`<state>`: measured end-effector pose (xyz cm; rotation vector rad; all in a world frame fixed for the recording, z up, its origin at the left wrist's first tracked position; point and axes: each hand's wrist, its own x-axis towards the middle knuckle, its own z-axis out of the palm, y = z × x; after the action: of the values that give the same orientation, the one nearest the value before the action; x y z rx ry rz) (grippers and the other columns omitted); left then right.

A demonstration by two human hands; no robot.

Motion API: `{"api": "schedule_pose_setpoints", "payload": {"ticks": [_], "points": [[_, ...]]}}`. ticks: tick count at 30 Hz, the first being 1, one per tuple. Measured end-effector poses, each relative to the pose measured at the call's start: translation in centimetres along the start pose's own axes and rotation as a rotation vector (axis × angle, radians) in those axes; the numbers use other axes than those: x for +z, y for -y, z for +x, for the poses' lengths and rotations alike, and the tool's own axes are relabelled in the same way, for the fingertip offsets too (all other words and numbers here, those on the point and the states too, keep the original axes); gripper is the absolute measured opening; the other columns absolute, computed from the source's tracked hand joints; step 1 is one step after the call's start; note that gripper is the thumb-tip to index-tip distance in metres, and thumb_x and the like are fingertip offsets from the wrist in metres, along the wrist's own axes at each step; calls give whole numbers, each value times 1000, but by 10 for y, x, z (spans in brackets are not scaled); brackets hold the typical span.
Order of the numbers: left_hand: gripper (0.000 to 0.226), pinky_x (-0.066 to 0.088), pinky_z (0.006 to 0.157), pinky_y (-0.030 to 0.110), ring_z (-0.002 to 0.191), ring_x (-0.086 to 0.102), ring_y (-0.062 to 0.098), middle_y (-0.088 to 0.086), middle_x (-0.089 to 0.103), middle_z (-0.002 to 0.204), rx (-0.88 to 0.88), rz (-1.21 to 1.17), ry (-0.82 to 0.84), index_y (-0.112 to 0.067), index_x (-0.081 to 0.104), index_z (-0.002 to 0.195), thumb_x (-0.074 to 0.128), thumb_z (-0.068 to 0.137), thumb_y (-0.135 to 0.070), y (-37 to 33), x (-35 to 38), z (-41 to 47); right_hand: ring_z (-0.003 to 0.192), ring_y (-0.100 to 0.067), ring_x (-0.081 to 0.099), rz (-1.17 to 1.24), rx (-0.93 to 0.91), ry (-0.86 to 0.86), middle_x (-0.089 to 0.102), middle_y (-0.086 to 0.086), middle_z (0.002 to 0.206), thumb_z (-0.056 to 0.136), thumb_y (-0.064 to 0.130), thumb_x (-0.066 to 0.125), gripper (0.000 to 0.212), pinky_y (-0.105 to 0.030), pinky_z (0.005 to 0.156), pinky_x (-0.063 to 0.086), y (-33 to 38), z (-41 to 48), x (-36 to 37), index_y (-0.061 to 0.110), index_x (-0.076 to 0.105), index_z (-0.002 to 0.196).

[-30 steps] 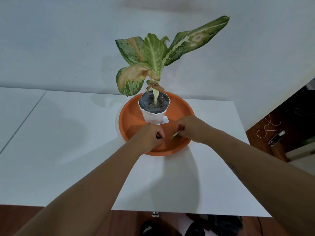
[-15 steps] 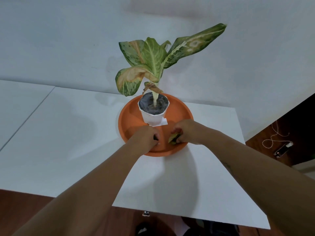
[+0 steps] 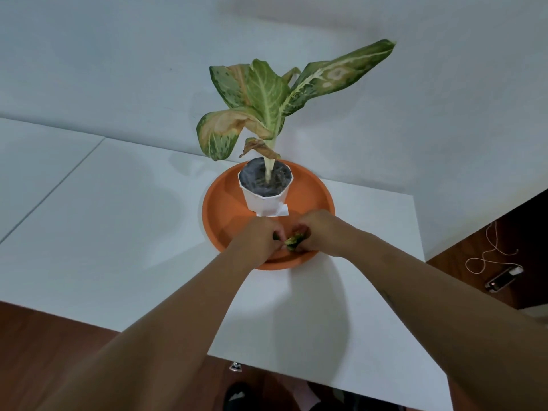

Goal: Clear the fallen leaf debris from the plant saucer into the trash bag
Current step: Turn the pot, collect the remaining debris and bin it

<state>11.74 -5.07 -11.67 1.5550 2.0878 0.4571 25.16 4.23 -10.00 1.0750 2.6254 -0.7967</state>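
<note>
Both hands meet over the near part of the orange saucer [image 3: 221,209] on the white surface [image 3: 118,221], the left hand [image 3: 257,237] and right hand [image 3: 321,232] each pinching, fingers pressed together, the green-yellow leaf bits [image 3: 292,241] just before the white pot [image 3: 264,201].

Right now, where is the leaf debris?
In the head view the leaf debris is pinched between the left hand and the right hand, over the near part of the orange saucer, just in front of the white pot.
</note>
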Motion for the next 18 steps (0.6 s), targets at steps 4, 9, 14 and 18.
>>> {"api": "schedule_pose_setpoints", "payload": {"ticks": [4,9,14,18], "points": [[6,37,64,5,77,57,8,-1,73,92,-49,-21,-54,-14,76,86,70,85,-13,12,-3,-3,83,-18,59,34,-31,-22,67,-7,96,75,13,75,26,-15,55,37,1,1,6,10,71,100],[4,47,67,19,76,59,14,-3,63,75,-106,-67,-71,-7,72,85,71,81,-9,31,-12,-7,92,-21,62,69,-22,-34,67,-7,104,70,21,82,37,-20,65,41,9,1,13,12,72,104],[6,50,69,26,78,61,18,1,64,82,-36,42,-24,-11,71,81,72,82,-16,39,-19,-14,102,-25,62,19,-45,-43,68,-11,113,88,13,62,22,-21,73,37,25,3,21,8,70,108],[12,47,72,26,86,60,21,6,65,97,-38,155,65,-11,71,94,69,82,-12,36,-29,-15,108,-28,61,40,-19,-31,67,-12,116,92,10,54,26,-21,79,38,27,2,21,7,68,112]]}}
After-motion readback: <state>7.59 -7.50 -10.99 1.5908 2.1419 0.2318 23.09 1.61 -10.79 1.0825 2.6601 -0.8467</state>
